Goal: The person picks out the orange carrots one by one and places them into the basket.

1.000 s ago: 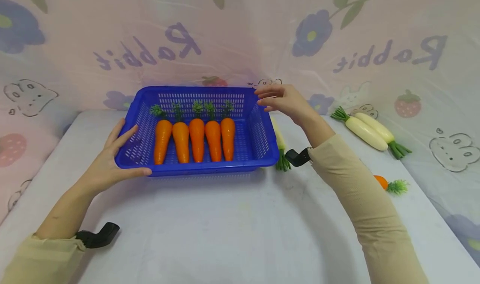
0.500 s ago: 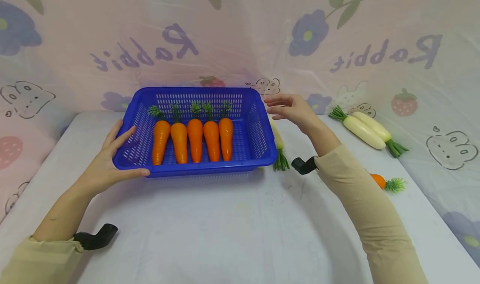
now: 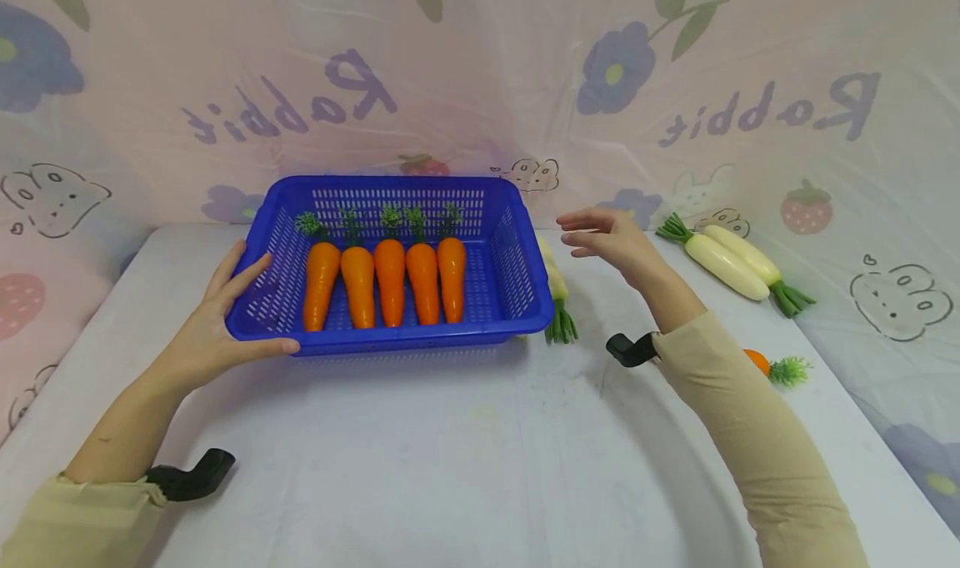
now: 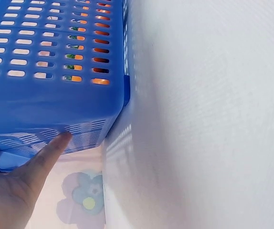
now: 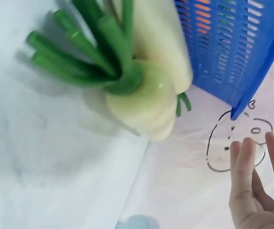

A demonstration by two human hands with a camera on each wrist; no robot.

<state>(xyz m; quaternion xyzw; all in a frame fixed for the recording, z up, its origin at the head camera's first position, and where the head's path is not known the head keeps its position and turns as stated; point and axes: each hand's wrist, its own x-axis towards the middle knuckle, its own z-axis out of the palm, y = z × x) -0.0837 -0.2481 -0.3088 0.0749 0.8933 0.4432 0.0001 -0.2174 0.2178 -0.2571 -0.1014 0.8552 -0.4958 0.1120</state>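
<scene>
A blue plastic basket (image 3: 405, 333) stands near the back of the table with several orange carrots (image 3: 390, 284) in a row inside, their leafy tops toward the back. My left hand (image 3: 206, 334) spans its front left corner, thumb along the front rim and straight fingers spread at the left side. In the left wrist view a finger lies on the outer wall of the basket (image 4: 56, 105). Apart from the basket, my right hand (image 3: 618, 243) hovers to its right with loosely bent fingers and holds nothing. Below it, white radishes (image 5: 146, 102) lie beside the basket's right wall.
Two more white radishes (image 3: 731, 263) lie at the back right of the table. A carrot (image 3: 780, 369) is partly hidden behind my right sleeve. A printed curtain (image 3: 465, 67) hangs behind the white table (image 3: 450, 468).
My right hand has moved away from the basket's back right corner, to the right and lower. The left hand and the basket stay where they were.
</scene>
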